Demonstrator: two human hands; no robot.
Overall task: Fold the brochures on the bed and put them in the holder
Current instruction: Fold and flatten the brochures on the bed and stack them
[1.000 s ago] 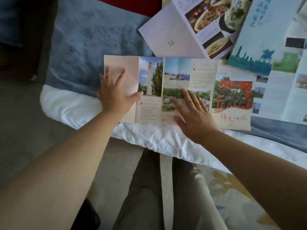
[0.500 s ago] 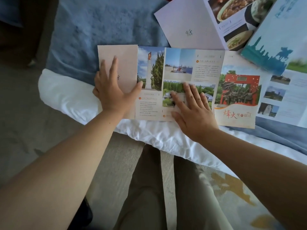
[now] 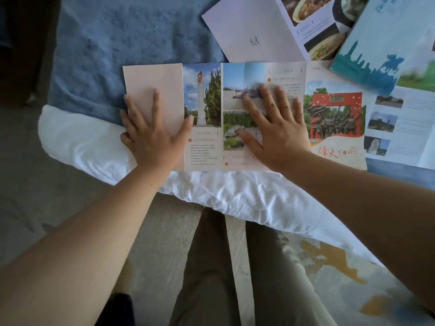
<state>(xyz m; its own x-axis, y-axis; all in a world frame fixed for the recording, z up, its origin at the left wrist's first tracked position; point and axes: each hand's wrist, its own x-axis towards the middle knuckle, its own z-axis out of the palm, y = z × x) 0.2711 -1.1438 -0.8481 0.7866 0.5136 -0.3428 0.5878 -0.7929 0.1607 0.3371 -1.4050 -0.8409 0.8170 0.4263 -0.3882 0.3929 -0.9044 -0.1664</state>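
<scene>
A long brochure [image 3: 204, 109] with photo panels and a red gate picture lies flat near the bed's front edge. Its left end is folded over, showing a blank pink panel [image 3: 150, 81]. My left hand [image 3: 153, 130] presses flat on that pink panel, fingers spread. My right hand [image 3: 275, 123] lies flat on the middle panels, fingers spread. A lilac brochure with food photos [image 3: 254, 29] and a teal skyline brochure [image 3: 381, 52] lie unfolded behind and to the right. No holder is in view.
A blue fuzzy blanket [image 3: 131, 38] covers the bed, and a white sheet [image 3: 211, 191] hangs over its front edge. My legs [image 3: 211, 267] stand against the bed on a grey carpet [image 3: 28, 184]. A patterned rug [image 3: 341, 278] lies at the lower right.
My right hand slid up and a little to the right over the middle panels. My left hand stayed pressed on the folded pink panel.
</scene>
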